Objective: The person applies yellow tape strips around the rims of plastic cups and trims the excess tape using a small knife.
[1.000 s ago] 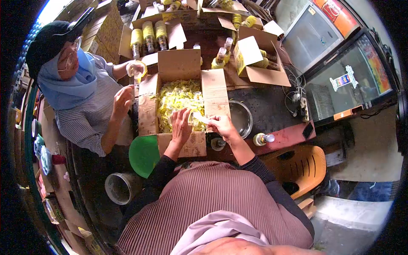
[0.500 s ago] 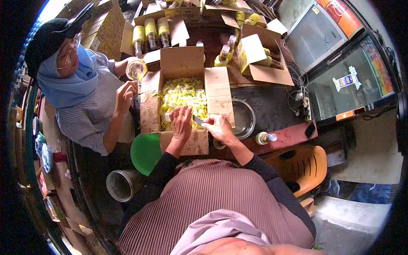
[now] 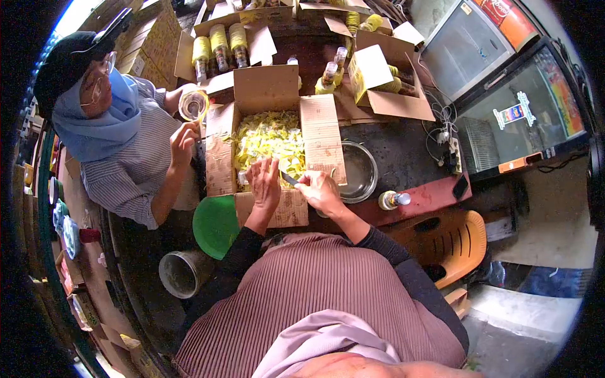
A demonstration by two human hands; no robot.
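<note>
An open cardboard box (image 3: 271,88) stands in front of me, filled with thin yellow and whitish pieces (image 3: 271,137). At its near side my right hand (image 3: 321,193) is closed round the handle of a small knife (image 3: 290,179), the blade pointing left toward my other hand. My left hand (image 3: 265,188) is over the box's near edge with its fingers bent together; what they pinch, if anything, is hidden. The knife tip lies close to the left fingers, and I cannot tell whether it touches anything.
At left, a co-worker (image 3: 132,138) holds a clear round object with a yellow rim (image 3: 193,106). A metal bowl (image 3: 360,170) and a bottle (image 3: 394,200) are to the right. Near my left arm are a green round item (image 3: 214,228) and a bucket (image 3: 179,274). Bottles in boxes (image 3: 219,47) stand behind.
The view has shifted slightly. My hands stay close together at the box, the left fingers a little changed in pose. The co-worker's round object has turned more toward me.
</note>
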